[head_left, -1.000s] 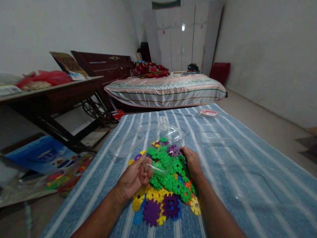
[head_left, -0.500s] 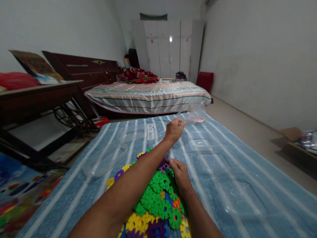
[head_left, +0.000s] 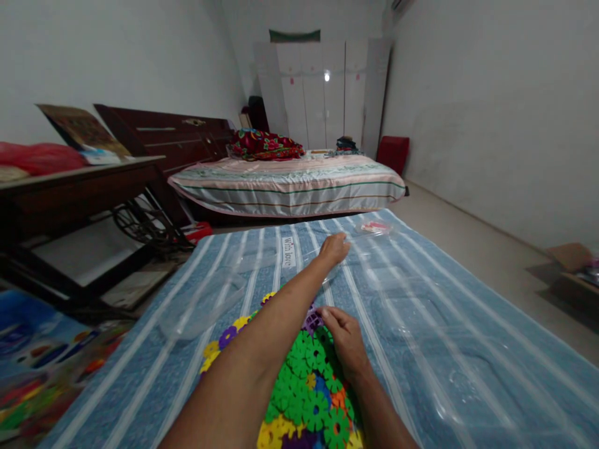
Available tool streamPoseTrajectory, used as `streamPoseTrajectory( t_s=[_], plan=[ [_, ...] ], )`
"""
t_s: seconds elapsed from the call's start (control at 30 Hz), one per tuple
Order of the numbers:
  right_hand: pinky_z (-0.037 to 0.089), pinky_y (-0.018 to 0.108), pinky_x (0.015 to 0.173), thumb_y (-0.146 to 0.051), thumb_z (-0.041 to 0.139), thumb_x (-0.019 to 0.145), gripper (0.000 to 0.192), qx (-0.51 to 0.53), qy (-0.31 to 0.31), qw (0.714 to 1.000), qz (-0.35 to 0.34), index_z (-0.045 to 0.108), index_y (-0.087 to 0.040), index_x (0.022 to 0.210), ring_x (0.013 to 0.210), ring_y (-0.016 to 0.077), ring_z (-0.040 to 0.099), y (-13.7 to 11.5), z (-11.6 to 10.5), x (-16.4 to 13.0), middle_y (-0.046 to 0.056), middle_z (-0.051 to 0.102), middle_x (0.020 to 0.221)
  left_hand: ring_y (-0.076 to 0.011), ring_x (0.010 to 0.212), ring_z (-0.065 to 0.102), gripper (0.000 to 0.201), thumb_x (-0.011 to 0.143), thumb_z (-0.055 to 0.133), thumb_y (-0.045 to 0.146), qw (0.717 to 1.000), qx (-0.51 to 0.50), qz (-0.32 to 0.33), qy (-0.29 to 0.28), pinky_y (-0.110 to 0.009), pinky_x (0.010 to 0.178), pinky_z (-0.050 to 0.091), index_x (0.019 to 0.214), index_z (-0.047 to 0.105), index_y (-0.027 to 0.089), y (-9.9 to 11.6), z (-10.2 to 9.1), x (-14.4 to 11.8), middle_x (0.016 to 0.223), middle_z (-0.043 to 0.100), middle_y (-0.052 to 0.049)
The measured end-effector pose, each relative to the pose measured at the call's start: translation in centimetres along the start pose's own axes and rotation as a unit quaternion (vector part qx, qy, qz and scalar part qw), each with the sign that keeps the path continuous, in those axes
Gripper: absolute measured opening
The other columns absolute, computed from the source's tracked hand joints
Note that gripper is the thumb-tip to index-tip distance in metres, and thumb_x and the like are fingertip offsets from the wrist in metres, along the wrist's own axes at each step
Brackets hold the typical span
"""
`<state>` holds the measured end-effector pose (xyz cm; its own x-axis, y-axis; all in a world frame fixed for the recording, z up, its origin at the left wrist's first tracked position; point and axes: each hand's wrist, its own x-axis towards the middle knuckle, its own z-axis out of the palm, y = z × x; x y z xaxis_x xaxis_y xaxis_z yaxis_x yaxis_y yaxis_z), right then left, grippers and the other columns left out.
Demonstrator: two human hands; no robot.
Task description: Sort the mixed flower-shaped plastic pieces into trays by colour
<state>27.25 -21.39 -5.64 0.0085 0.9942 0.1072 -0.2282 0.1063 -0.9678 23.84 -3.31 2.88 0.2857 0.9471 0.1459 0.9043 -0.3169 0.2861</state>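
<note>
Positioned left hand (head_left: 334, 248) near red-labelled clear plastic box (head_left: 375, 227) at two o'clock; could not discern that grip. Pinched purple lattice gear tile (head_left: 312, 320) in right hand (head_left: 345, 337), beside green gear discs (head_left: 306, 365) at eight o'clock.

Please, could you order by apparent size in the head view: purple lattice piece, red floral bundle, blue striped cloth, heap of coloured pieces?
1. Blue striped cloth
2. Heap of coloured pieces, partly hidden
3. Red floral bundle
4. Purple lattice piece
True sizes are unsure: the bundle lies farther away.

Striped blue cloth (head_left: 140, 374) bearing toy pieces (head_left: 299, 371), clear containers (head_left: 203, 308).
</note>
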Motion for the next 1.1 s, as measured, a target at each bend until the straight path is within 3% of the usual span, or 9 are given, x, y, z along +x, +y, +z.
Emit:
streamPoseTrajectory(
  t_s=[0.13,0.3,0.43,0.6,0.77,0.93,1.1],
  plan=[
    [0.047,0.033,0.080,-0.058,0.064,0.077,0.044,-0.001,0.005,1.000,0.001,0.076,-0.016,0.085,0.085,0.0243,0.062,0.2,0.1,0.0,0.006,0.072,0.086,-0.0232,0.114,0.062,0.035,0.093,0.044,0.027,1.000,0.023,-0.021,0.006,-0.029,0.095,0.046,0.120,0.061,0.011,0.0,-0.3,-0.3,0.117,0.067,-0.017],
    [0.047,0.033,0.079,-0.057,0.065,0.077,0.042,0.001,0.006,1.000,0.010,0.076,-0.016,0.084,0.085,0.0246,0.062,0.1,0.0,-0.1,0.005,0.071,0.082,-0.0216,0.116,0.061,0.045,0.088,0.055,0.032,0.998,0.031,0.014,-0.052,-0.027,0.095,0.047,0.131,0.054,0.017,0.8,-0.1,-1.1,0.123,0.066,-0.011],
    [0.047,0.033,0.080,-0.055,0.064,0.079,0.041,-0.003,0.001,1.000,0.000,0.076,-0.016,0.085,0.086,0.0247,0.062,0.0,-0.1,-0.1,0.005,0.071,0.084,-0.0237,0.119,0.059,0.054,0.090,0.051,0.032,0.996,0.056,0.010,-0.067,-0.031,0.097,0.047,0.139,0.042,0.014,0.7,-1.2,-2.4,0.128,0.063,-0.014],
    [0.047,0.032,0.077,-0.053,0.065,0.078,0.039,-0.006,0.012,1.000,0.004,0.076,-0.017,0.083,0.083,0.0239,0.062,-0.1,0.0,-0.1,0.005,0.071,0.082,-0.0330,0.110,0.064,0.037,0.081,0.061,0.030,0.987,0.115,-0.022,-0.114,-0.040,0.089,0.052,0.112,0.064,0.011,-0.7,-1.9,-5.8,0.113,0.068,-0.020],
    [0.047,0.033,0.078,-0.053,0.067,0.077,0.038,-0.006,0.011,1.000,0.011,0.076,-0.017,0.083,0.083,0.0246,0.063,0.1,0.0,-0.2,0.005,0.072,0.083,-0.0299,0.102,0.068,0.024,0.074,0.065,0.015,0.979,0.149,-0.039,-0.133,-0.035,0.086,0.053,0.097,0.072,0.016,-2.1,-0.9,-8.2,0.099,0.073,-0.018],
    [0.048,0.034,0.081,-0.052,0.068,0.076,0.038,-0.014,0.010,1.000,0.010,0.077,-0.017,0.086,0.086,0.0253,0.064,0.3,-0.1,-0.2,0.006,0.073,0.087,-0.0305,0.106,0.067,0.028,0.080,0.056,0.013,0.982,0.161,-0.042,-0.095,-0.035,0.087,0.053,0.104,0.071,0.013,-2.2,-1.1,-6.7,0.103,0.072,-0.021],
    [0.049,0.035,0.081,-0.052,0.067,0.075,0.038,-0.020,0.011,1.000,0.012,0.076,-0.016,0.085,0.086,0.0256,0.064,0.2,-0.1,-0.3,0.007,0.073,0.087,-0.0303,0.109,0.065,0.029,0.082,0.052,0.008,0.984,0.162,-0.015,-0.079,-0.041,0.093,0.049,0.103,0.071,0.015,-2.0,-1.4,-4.2,0.109,0.071,-0.018]
  ],
)
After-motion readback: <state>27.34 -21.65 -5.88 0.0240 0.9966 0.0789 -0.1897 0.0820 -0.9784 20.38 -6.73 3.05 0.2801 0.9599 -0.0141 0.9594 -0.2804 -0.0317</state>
